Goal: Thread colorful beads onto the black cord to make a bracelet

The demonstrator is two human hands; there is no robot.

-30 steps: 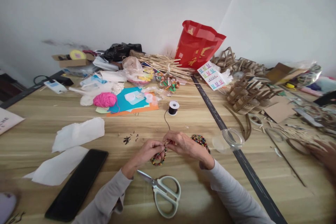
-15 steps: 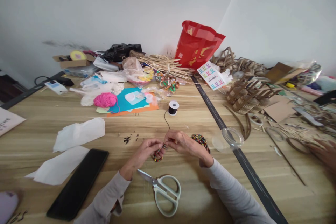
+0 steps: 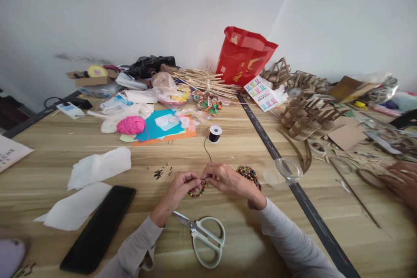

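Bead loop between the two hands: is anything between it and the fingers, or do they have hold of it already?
Nothing visible stands between. The left hand and right hand meet at the top of the bead loop and pinch it there, with the black cord running up to the spool. The scissors lie nearer the person, apart.

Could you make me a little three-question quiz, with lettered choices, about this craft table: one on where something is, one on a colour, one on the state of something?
1. Where do the scissors lie?
A. Beside the red bag
B. On the table just nearer the person than the hands
C. On the black tray

2. What colour is the yarn ball?
A. Pink
B. Green
C. Yellow

3. What are the left hand and right hand doing?
A. Resting flat, empty
B. Pinching a string of coloured beads between them
C. Gripping the scissors

Answers: 1 B, they lie below the wrists; 2 A, it is bright pink; 3 B, both sets of fingertips meet on the bead string.
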